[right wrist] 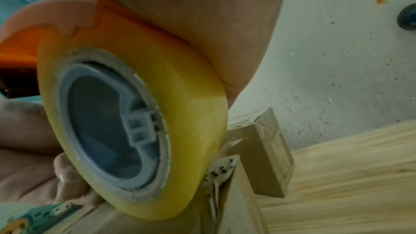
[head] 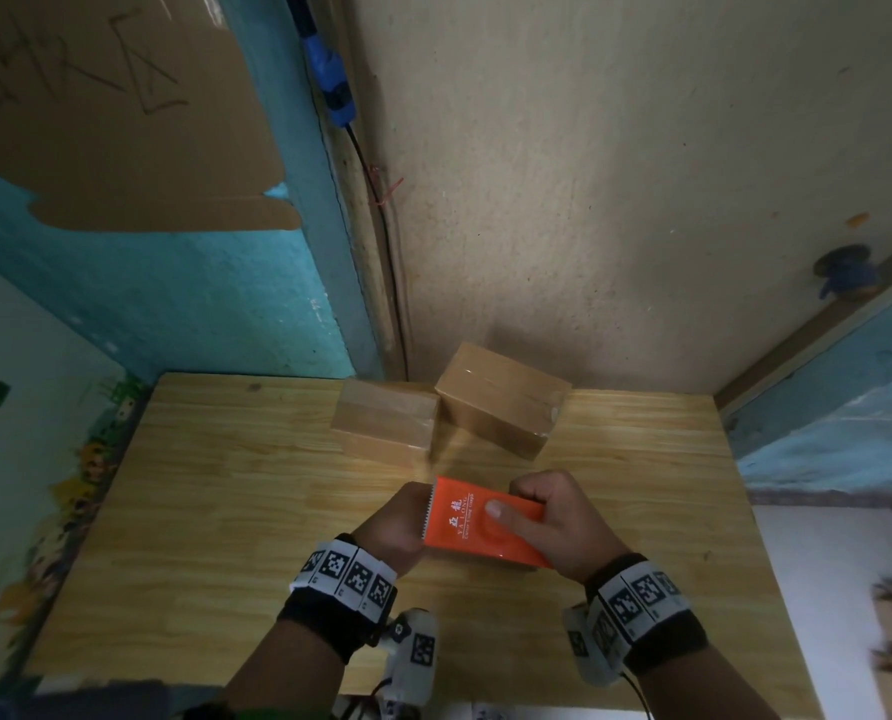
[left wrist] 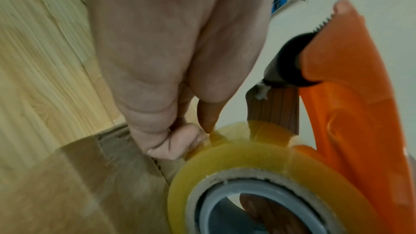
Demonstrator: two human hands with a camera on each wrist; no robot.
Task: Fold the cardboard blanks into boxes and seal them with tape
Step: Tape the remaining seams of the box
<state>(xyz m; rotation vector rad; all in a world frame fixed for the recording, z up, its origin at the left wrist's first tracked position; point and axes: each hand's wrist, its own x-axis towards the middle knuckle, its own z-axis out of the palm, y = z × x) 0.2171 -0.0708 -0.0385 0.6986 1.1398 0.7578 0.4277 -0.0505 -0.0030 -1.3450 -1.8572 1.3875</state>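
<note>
Right now it's the taping step. Right hand (head: 553, 517) grips the orange tape dispenser (head: 480, 522), thumb pressed on top; left hand (left wrist: 171, 70) pinches the loose tape end (left wrist: 217, 135) between thumb and fingers (left wrist: 178, 143) by the roll (right wrist: 139, 113). Box being sealed (left wrist: 74, 181) sits under the dispenser, mostly hidden from above. Two taped boxes (head: 501, 400) sit on the worktop (head: 215, 491) at 12 o'clock (touching each other). Next, I'd guess: pull tape out, stick it across the seam.
</note>
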